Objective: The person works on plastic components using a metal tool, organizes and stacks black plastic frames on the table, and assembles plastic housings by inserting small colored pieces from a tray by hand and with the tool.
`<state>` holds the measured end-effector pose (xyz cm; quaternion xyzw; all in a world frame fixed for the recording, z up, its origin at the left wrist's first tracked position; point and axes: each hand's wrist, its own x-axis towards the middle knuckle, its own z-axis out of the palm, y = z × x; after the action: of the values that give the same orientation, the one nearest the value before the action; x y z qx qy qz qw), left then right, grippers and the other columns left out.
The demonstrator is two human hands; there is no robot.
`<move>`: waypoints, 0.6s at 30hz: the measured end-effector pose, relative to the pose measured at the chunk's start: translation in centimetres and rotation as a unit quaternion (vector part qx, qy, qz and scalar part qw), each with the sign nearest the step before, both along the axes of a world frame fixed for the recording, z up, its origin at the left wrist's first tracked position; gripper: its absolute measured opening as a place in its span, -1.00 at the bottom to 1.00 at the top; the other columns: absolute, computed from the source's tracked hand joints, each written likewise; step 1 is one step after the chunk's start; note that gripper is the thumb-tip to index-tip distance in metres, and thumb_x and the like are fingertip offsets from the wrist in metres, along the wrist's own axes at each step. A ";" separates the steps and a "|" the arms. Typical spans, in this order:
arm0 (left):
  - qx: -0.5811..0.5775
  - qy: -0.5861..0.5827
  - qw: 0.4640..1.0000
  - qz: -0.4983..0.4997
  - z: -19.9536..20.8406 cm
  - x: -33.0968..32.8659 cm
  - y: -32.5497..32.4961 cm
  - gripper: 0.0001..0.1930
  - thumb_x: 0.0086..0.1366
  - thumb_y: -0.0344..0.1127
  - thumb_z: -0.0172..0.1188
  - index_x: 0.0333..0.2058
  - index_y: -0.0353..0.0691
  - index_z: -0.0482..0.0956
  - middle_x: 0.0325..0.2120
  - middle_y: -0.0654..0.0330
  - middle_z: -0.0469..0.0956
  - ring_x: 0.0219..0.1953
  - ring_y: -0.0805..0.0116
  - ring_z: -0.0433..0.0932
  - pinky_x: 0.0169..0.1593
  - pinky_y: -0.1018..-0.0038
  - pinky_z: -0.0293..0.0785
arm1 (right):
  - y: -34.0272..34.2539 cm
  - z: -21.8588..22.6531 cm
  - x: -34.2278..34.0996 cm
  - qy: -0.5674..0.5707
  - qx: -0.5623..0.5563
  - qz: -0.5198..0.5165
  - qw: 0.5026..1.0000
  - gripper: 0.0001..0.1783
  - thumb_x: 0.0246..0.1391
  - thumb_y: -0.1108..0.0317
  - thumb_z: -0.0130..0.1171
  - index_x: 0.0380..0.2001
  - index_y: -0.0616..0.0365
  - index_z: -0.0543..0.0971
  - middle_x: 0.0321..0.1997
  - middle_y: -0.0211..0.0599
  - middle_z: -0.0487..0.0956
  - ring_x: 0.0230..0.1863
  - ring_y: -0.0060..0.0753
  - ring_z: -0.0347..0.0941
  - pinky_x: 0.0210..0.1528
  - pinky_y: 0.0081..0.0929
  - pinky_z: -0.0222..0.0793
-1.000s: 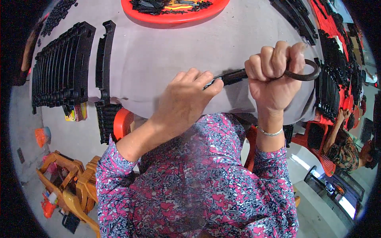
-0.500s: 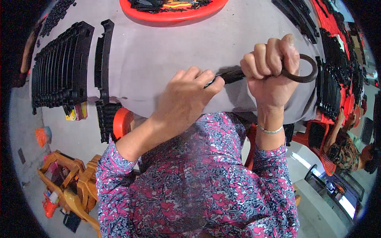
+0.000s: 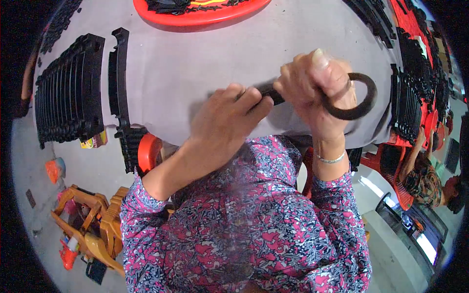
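My left hand (image 3: 222, 115) is closed over the near end of a black plastic strip (image 3: 276, 96), most of it hidden by my fingers. My right hand (image 3: 315, 93), thumb on top, is wrapped round a dark ring-handled tool (image 3: 348, 114); its thick loop sticks out on the right. The tool's other end is hidden in my fist. The strip runs from my left fingers to my right fist; whether the tool touches it I cannot tell. Both hands are above the grey-covered table (image 3: 195, 56), near its front edge.
Slotted black strips (image 3: 68, 90) stand in a row at the left, with one separate strip (image 3: 117, 78) beside them. A red basin (image 3: 205, 19) with black parts is at the back. More strips (image 3: 408, 107) lie at the right. A person (image 3: 427, 180) sits beyond them.
My right fist has turned and shifted slightly left, and the tool's loop has swung down and left. My left hand keeps its hold. The whole view has shifted a little.
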<state>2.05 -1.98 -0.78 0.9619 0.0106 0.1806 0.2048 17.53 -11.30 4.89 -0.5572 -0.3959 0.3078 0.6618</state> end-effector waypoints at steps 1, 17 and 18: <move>-0.004 -0.009 1.000 -0.004 0.0 0.0 0.0 -0.60 0.05 -0.34 0.09 -0.07 -0.19 0.49 -0.25 0.23 0.36 -0.21 0.23 0.39 -0.17 0.35 0.44 | 0.0 0.3 0.0 0.047 -0.010 0.019 0.999 -0.50 0.28 0.13 -0.03 -0.72 0.10 0.25 -0.72 -0.52 0.24 -0.69 -0.58 0.10 -0.61 -0.53 0.02; -0.032 0.047 0.998 -0.009 1.3 0.0 0.1 -0.57 -0.02 -0.36 0.12 -0.08 -0.25 0.52 -0.24 0.20 0.37 -0.13 0.21 0.40 -0.10 0.32 0.43 | -0.3 0.0 0.5 0.083 0.042 0.061 0.994 -0.50 0.26 0.09 -0.06 -0.74 0.05 0.24 -0.74 -0.51 0.25 -0.69 -0.54 0.12 -0.62 -0.53 0.06; -0.035 0.042 0.998 -0.010 1.4 0.0 0.2 -0.56 -0.02 -0.36 0.11 -0.08 -0.25 0.52 -0.25 0.20 0.37 -0.13 0.20 0.40 -0.10 0.32 0.43 | -0.5 -0.2 0.8 0.079 0.041 0.074 0.993 -0.52 0.23 0.09 -0.05 -0.73 0.09 0.27 -0.73 -0.49 0.30 -0.70 -0.53 0.18 -0.63 -0.51 0.11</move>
<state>2.08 -1.81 0.63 0.9609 0.0163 0.1379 0.2396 18.35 -11.76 4.72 -0.4731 -0.3948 0.3823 0.6886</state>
